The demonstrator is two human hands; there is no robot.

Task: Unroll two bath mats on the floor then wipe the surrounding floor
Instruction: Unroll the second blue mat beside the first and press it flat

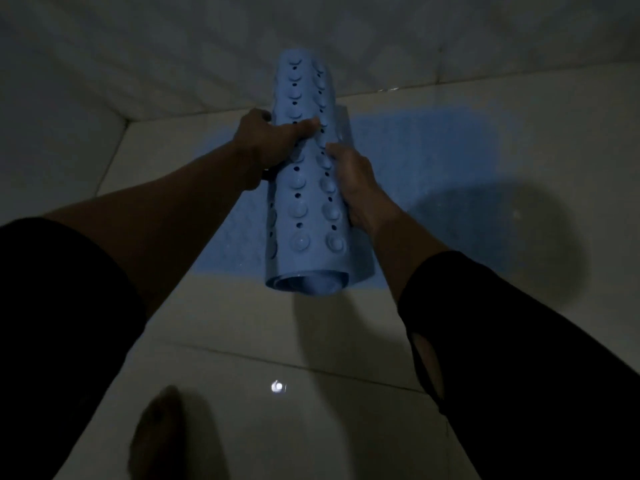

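Black sleeves frame the bottom corners; both the left hand [266, 143] and right hand [353, 181] grip the rolled blue mat [304, 202] mid-frame, above an unrolled mat [433, 150] on the tiled floor [311, 341]. Second unrolling seems pending: lower it beside the first, then release its free edge.

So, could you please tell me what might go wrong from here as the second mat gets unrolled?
The rolled mat is held in the air by the left hand and right hand above the flat mat; released here, it may overlap it rather than lie beside it. The floor looks glossy, perhaps wet, and a bare foot stands on it, so slipping seems possible.
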